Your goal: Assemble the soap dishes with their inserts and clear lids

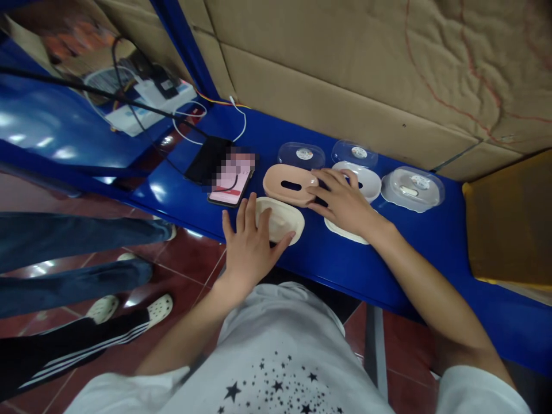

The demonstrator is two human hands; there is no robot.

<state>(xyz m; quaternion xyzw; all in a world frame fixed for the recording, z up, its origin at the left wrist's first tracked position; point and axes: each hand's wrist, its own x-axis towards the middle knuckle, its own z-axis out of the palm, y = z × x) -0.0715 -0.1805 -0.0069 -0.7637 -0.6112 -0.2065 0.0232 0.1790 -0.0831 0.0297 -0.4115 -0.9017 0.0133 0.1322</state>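
Observation:
A peach oval dish part [272, 188] with a dark slot lies on the blue shelf. My right hand [345, 201] has its fingers and thumb around the right end of this part. My left hand [250, 241] is spread over a cream oval tray [295, 221], its fingers apart and touching the tray's left side. Beyond my right hand is a white oval part [371, 183] with a similar slot. Partly under that hand lies another cream oval piece [345, 232]. Two clear lids, a left one [287, 154] and a right one [342, 152], bear round labels.
A lidded oval dish [414, 190] sits at the right, near a taped box [509, 218]. At the left is a phone [228, 195] beside a black object [207, 161] with cables. A power strip [146, 109] lies farther back. People's legs [77, 241] stand at the left.

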